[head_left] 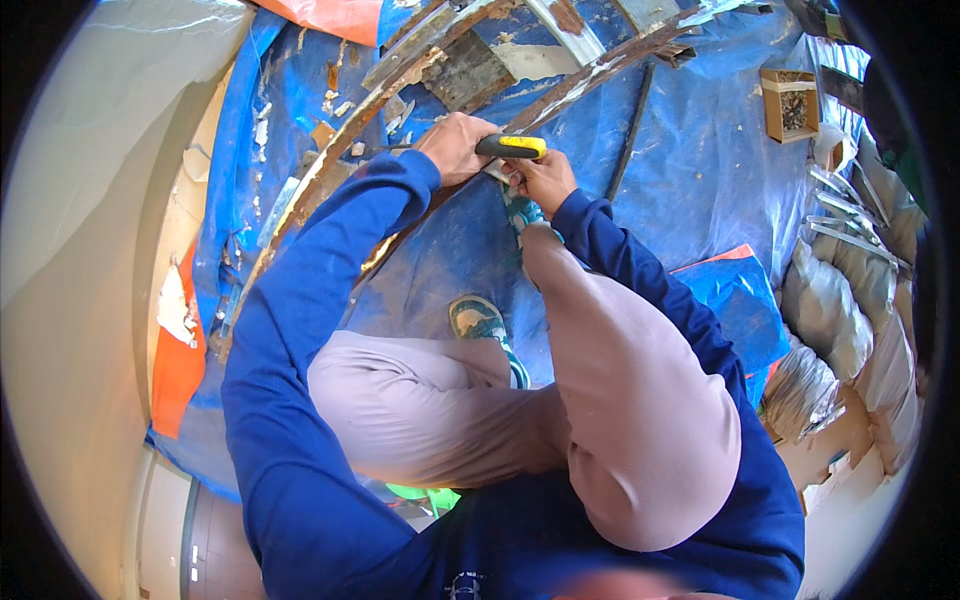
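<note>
My left hand (455, 148) is closed round a tool with a black-and-yellow handle (513, 147); the handle sticks out toward the right, and its working end cannot be made out. Close by on the right, my right hand (547, 184) has its fingers pinched near a small pale edge, and what they hold is mostly hidden. Both hands are over a long weathered wooden strip (590, 78) with worn white paint, which runs diagonally from the far right down under my left arm. A second curved, flaking strip (330, 165) lies to its left.
A blue tarp (690, 170) strewn with paint chips covers the floor. Boards (468, 72) lie at the far side. An open cardboard box (790, 105) of small pieces stands far right, above metal strips (850, 222) and grey sacks (825, 300). A pale wall (80, 220) rises at left.
</note>
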